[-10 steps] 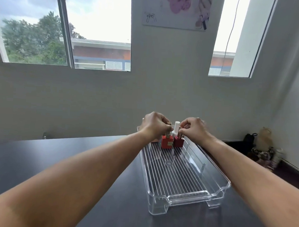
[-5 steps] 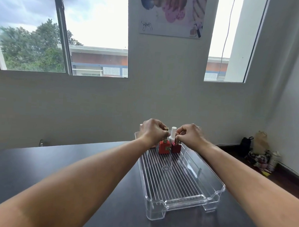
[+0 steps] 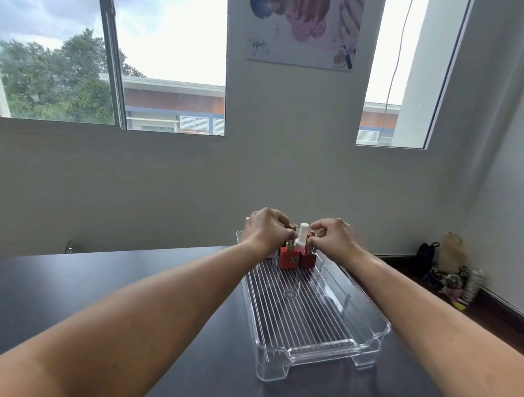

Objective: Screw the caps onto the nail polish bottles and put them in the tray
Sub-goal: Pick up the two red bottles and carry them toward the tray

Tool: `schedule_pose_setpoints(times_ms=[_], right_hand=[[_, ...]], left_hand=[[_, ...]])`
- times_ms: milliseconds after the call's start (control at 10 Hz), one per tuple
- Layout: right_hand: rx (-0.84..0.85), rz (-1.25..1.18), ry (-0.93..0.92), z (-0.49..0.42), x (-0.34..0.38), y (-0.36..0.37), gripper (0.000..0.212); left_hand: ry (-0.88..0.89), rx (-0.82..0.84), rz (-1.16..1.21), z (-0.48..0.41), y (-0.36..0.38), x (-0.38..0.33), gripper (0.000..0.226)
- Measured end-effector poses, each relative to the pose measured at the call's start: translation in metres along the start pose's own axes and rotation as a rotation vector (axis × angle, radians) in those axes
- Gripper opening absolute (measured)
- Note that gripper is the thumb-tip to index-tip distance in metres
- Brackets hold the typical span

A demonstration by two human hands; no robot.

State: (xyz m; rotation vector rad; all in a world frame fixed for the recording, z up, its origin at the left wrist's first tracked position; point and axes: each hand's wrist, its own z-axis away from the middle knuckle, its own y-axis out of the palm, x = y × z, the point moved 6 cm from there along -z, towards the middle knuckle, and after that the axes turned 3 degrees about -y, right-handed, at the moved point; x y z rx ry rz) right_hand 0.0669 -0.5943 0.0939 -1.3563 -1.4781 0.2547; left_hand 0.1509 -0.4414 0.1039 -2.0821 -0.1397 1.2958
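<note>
Head view: the red bottle (image 3: 288,261) and the darker bottle (image 3: 308,260) stand side by side at the far end of the tray (image 3: 381,326), with a white bottle (image 3: 303,233) just behind them. The left hand (image 3: 267,231) pinches the red bottle by its cap, and the right hand (image 3: 334,240) does the same on the darker bottle. I'd guess they're small glass things, light but slick and breakable. Steady the square body and twist at the cap. The tray sits on the dark surface (image 3: 71,280).
</note>
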Motion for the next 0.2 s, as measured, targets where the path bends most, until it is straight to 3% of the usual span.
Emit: schedule_pose_setpoints(times_ms=[100, 200], right_hand=[[-0.011, 0.005, -0.002, 0.005, 0.003, -0.005, 0.030], [-0.047, 0.010, 0.000, 0.016, 0.015, -0.019, 0.025]], left_hand=[[-0.008, 0.008, 0.043, 0.004, -0.011, 0.001, 0.032], [0.000, -0.016, 0.051, 0.015, -0.031, 0.000, 0.021]])
